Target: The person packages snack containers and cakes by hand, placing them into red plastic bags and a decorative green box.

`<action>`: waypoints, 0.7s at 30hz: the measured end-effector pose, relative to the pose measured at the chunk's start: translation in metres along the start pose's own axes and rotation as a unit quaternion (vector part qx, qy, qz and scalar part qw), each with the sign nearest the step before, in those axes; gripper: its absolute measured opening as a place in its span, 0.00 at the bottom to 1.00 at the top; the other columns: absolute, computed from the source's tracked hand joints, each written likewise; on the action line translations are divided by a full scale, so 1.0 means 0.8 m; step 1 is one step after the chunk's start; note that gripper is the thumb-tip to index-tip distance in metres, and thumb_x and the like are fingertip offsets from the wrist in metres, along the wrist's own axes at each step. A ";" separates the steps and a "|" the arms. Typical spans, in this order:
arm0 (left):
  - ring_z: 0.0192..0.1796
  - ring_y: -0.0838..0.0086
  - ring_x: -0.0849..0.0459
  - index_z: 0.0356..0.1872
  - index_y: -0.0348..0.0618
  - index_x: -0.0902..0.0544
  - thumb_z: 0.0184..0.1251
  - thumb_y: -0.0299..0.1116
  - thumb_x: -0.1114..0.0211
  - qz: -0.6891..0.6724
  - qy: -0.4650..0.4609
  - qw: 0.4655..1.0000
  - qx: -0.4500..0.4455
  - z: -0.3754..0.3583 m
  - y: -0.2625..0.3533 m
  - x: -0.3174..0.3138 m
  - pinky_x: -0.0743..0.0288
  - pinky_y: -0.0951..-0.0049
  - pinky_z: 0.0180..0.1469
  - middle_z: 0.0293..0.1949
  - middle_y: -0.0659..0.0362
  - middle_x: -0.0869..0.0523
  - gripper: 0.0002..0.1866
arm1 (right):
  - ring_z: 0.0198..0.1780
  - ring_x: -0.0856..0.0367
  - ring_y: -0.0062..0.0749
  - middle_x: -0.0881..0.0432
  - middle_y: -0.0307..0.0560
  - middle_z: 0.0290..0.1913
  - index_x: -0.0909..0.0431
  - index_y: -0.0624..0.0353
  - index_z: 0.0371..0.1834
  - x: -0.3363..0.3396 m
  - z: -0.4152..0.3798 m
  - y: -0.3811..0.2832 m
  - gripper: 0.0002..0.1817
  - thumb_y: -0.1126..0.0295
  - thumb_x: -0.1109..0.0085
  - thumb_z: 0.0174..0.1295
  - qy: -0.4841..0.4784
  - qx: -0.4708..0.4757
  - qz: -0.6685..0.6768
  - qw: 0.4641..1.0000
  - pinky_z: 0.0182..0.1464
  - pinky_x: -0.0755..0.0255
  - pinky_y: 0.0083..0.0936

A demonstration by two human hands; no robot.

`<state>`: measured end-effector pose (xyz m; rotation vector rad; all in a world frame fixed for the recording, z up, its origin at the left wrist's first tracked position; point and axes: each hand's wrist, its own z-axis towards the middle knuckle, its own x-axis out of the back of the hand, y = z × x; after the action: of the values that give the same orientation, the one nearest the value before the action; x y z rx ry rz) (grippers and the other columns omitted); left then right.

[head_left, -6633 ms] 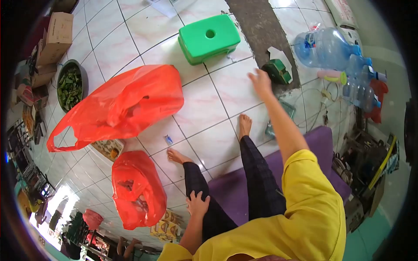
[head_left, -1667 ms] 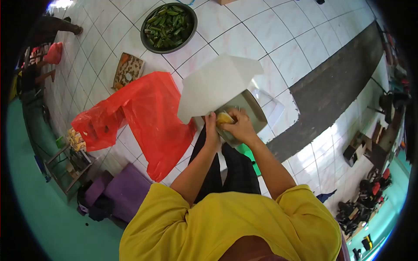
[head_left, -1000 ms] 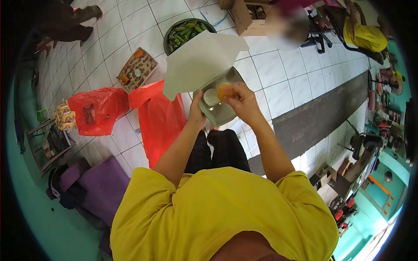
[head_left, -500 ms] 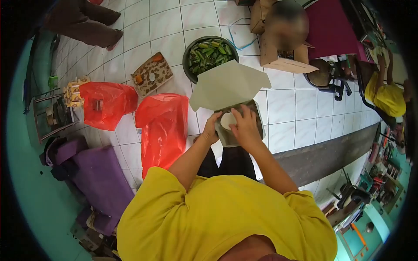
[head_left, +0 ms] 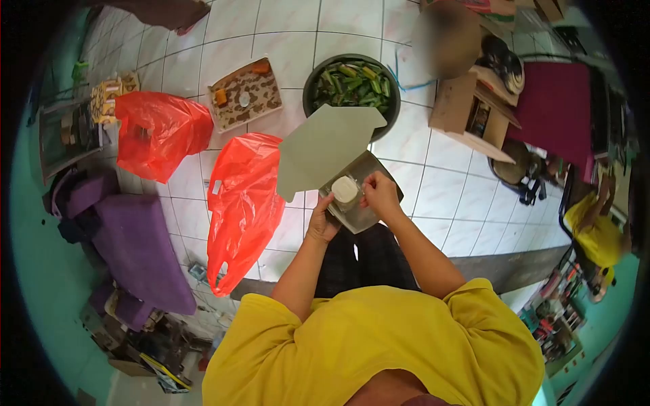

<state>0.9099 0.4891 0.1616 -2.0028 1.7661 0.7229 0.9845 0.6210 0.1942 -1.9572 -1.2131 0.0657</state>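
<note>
An open cardboard food box (head_left: 369,174) is held in front of my body, its pale lid (head_left: 326,145) folded back to the upper left. Inside, toward the left side, sits a small round white container (head_left: 345,190). My left hand (head_left: 323,218) grips the box's lower left edge, its thumb near the white container. Over the right part of the box is my right hand (head_left: 380,195), its fingers pinched together close to the white container. Whatever those fingertips may hold is too small to make out.
A basin of green pieces (head_left: 311,118) stands beyond the lid. Red plastic bags (head_left: 247,196) and a patterned tray (head_left: 272,101) lie left on the tiles. Cardboard boxes (head_left: 452,111) stand right, near a blurred round shape. Another person (head_left: 596,230) is at far right.
My right hand has lifted off the white container and moved to its right, fingers now pinched. The box and lid appear turned, and the whole view has shifted.
</note>
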 end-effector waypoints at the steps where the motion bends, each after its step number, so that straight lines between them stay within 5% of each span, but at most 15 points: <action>1: 0.54 0.64 0.28 0.55 0.43 0.33 0.56 0.36 0.43 0.013 -0.005 1.000 -0.015 0.009 0.009 0.000 0.35 0.61 0.58 0.53 0.55 0.26 0.24 | 0.21 0.21 0.27 0.22 0.50 0.23 0.28 0.66 0.30 0.000 0.006 -0.007 0.06 0.73 0.48 0.56 -0.013 -0.014 0.054 0.998 0.21 0.28 0.23; 3: 0.52 0.62 0.26 0.53 0.41 0.31 0.55 0.34 0.43 0.024 -0.009 0.999 -0.029 0.024 0.034 -0.006 0.33 0.61 0.56 0.50 0.54 0.24 0.22 | 0.22 0.20 0.32 0.22 0.51 0.23 0.28 0.66 0.32 -0.014 0.023 -0.016 0.05 0.76 0.48 0.55 -0.044 0.053 -0.028 0.997 0.25 0.27 0.25; 5: 0.51 0.62 0.25 0.51 0.39 0.29 0.54 0.34 0.43 0.001 -0.029 0.999 -0.020 0.050 0.072 -0.002 0.33 0.62 0.56 0.47 0.53 0.23 0.22 | 0.27 0.21 0.39 0.23 0.52 0.26 0.28 0.65 0.33 -0.023 0.039 -0.057 0.05 0.79 0.48 0.52 -0.063 0.242 -0.248 0.936 0.31 0.27 0.27; 8: 0.51 0.62 0.25 0.50 0.37 0.29 0.54 0.33 0.44 -0.011 -0.003 0.999 -0.050 0.058 0.139 -0.037 0.32 0.62 0.56 0.48 0.52 0.23 0.21 | 0.32 0.24 0.49 0.25 0.53 0.30 0.28 0.61 0.30 -0.026 0.064 -0.141 0.05 0.78 0.45 0.48 -0.050 0.379 -0.186 0.905 0.34 0.28 0.32; 10: 0.52 0.62 0.26 0.51 0.37 0.30 0.53 0.33 0.43 0.010 0.013 0.995 -0.098 0.092 0.177 -0.015 0.34 0.62 0.57 0.48 0.52 0.24 0.22 | 0.28 0.26 0.46 0.27 0.51 0.28 0.27 0.60 0.29 -0.019 0.103 -0.197 0.06 0.79 0.44 0.46 0.018 0.459 -0.086 0.884 0.32 0.29 0.33; 15: 0.53 0.63 0.27 0.51 0.39 0.30 0.51 0.31 0.41 0.039 -0.002 0.983 -0.181 0.156 0.261 0.013 0.34 0.62 0.57 0.48 0.55 0.24 0.23 | 0.29 0.22 0.40 0.22 0.51 0.28 0.23 0.64 0.31 0.006 0.338 -0.165 0.07 0.72 0.44 0.51 0.166 0.363 -0.113 0.910 0.33 0.29 0.28; 19: 0.53 0.63 0.27 0.51 0.40 0.30 0.50 0.31 0.40 0.021 0.054 0.978 -0.198 0.204 0.277 0.036 0.34 0.62 0.57 0.48 0.55 0.24 0.23 | 0.42 0.24 0.44 0.24 0.53 0.40 0.24 0.62 0.40 -0.014 0.526 -0.048 0.16 0.66 0.41 0.49 0.080 0.224 -0.309 0.921 0.46 0.30 0.35; 21: 0.53 0.61 0.27 0.51 0.38 0.30 0.50 0.32 0.39 0.004 0.060 0.973 -0.223 0.228 0.268 0.047 0.34 0.59 0.57 0.49 0.53 0.24 0.24 | 0.51 0.30 0.46 0.29 0.54 0.50 0.28 0.60 0.48 -0.035 0.582 0.003 0.23 0.65 0.40 0.49 0.028 0.163 -0.439 0.883 0.52 0.33 0.37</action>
<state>0.6770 0.5355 0.0059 -2.3696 1.8001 1.1035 0.7701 0.8814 -0.1281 -0.9833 -1.8058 -0.2390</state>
